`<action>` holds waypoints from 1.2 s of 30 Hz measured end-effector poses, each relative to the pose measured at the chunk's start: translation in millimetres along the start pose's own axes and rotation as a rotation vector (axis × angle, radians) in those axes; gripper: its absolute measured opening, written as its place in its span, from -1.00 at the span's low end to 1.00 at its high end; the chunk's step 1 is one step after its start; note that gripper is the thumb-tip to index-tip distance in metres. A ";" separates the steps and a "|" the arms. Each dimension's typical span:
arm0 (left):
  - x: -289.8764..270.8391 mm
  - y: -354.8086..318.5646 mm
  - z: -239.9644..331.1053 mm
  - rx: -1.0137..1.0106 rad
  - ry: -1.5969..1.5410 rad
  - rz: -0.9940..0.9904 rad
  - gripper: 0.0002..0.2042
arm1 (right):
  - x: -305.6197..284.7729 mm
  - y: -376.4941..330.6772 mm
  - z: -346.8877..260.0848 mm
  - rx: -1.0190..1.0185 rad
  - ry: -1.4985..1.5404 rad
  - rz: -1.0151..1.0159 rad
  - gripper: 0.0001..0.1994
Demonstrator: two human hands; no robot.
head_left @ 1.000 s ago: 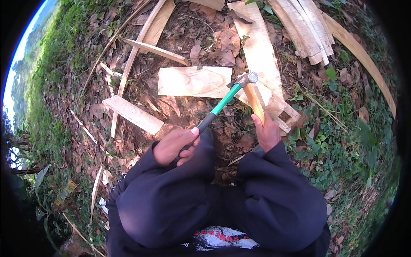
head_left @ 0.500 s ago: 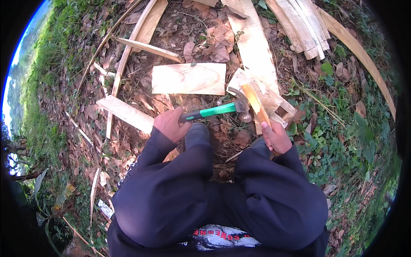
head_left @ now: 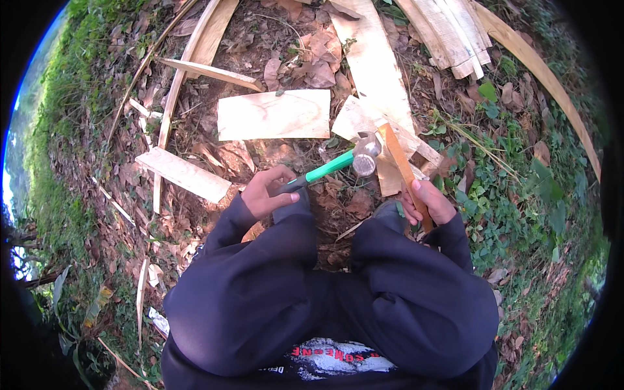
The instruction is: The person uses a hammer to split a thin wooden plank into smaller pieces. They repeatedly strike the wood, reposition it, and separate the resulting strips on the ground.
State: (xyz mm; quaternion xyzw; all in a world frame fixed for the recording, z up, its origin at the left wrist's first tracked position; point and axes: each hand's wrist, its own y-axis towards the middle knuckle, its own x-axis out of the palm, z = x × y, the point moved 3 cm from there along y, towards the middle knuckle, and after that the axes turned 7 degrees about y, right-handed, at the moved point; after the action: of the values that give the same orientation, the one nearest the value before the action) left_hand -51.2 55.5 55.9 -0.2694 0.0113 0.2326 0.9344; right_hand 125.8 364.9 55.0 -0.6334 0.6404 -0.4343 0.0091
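Observation:
My left hand (head_left: 265, 192) is closed around the dark grip of a claw hammer (head_left: 329, 168) with a green and black handle. The hammer's head is raised and its round striking face is turned up toward me. Close beside the head, a narrow wooden strip (head_left: 398, 155) slants across, pinched in my right hand (head_left: 430, 203); its near end sticks out below the fingers. Beneath the strip lie short wood blocks (head_left: 419, 144), partly covered by it. A flat rectangular board (head_left: 274, 116) rests on the ground beyond the hammer.
A long pale plank (head_left: 374, 62) runs away from the blocks. Stacked boards (head_left: 452, 39) lie at the far right, beside a long curved-looking board (head_left: 543, 75). At left are another short board (head_left: 184, 174) and crossed strips (head_left: 175, 104). Dry leaves and green plants cover the ground.
The hammer has rolled in my left hand, its striking face turning upward. My right hand has shifted its grip along the strip, so the near end now extends below it.

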 end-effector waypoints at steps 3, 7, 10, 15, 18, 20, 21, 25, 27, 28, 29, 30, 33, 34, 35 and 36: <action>16.0 -10.0 19.7 -0.111 -0.428 0.001 -0.80 | -4.6 1.8 -9.6 -0.026 -0.109 0.094 -0.54; 17.6 -3.3 38.8 -0.270 -0.363 0.017 -0.79 | 2.9 -2.5 -12.1 -0.086 -0.377 0.361 -0.60; 9.0 -9.3 37.4 -0.245 -0.139 0.015 -0.78 | 3.3 1.7 -12.7 -0.149 -0.604 0.403 -0.61; -7.4 -12.9 48.8 -0.050 0.186 0.087 -0.71 | 6.3 0.2 -15.1 -0.113 -0.652 0.413 -0.61; -18.2 -11.6 63.7 0.026 0.272 0.031 -0.67 | 8.6 -0.2 -19.3 -0.158 -0.729 0.405 -0.64; -24.5 -14.8 80.8 -0.012 0.247 -0.020 -0.65 | 10.9 -3.9 -22.3 -0.132 -0.722 0.446 -0.66; -27.6 -12.7 79.2 0.054 0.289 -0.027 -0.63 | 9.9 -4.0 -20.9 -0.151 -0.719 0.421 -0.67; -45.2 -13.7 79.2 0.162 0.440 -0.045 -0.55 | 5.4 -8.7 -18.4 -0.139 -0.732 0.325 -0.71; -57.1 -13.8 104.8 0.064 0.537 -0.112 -0.53 | 2.7 -17.8 -18.8 -0.080 -0.775 0.297 -0.74; -61.5 -12.0 117.2 0.031 0.537 -0.178 -0.52 | -0.4 -22.5 -18.5 -0.054 -0.808 0.283 -0.75; -66.5 -12.7 123.3 0.127 0.610 -0.182 -0.53 | -1.0 -26.0 -19.3 -0.028 -0.841 0.262 -0.76; -69.9 -11.8 132.6 0.152 0.642 -0.227 -0.53 | 2.2 -30.5 -23.8 -0.024 -0.819 0.250 -0.76; -74.9 -11.3 145.9 0.251 0.742 -0.322 -0.53 | -6.3 -36.7 -19.1 0.084 -0.876 0.069 -0.75; -73.5 -11.5 153.3 0.266 0.778 -0.355 -0.53 | -14.4 -37.4 -13.3 0.114 -0.861 0.027 -0.72; -71.7 -10.4 163.1 0.285 0.817 -0.391 -0.52 | -18.3 -37.6 -13.7 0.164 -0.829 -0.030 -0.72; -69.6 -10.1 169.9 0.315 0.872 -0.405 -0.53 | -20.9 -37.7 -13.3 0.217 -0.795 -0.084 -0.71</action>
State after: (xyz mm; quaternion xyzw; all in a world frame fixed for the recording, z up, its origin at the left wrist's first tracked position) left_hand -126.4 104.6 216.3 -0.1941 0.3829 -0.0917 0.8985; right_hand 152.7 396.1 73.5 -0.7726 0.5113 -0.2207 0.3049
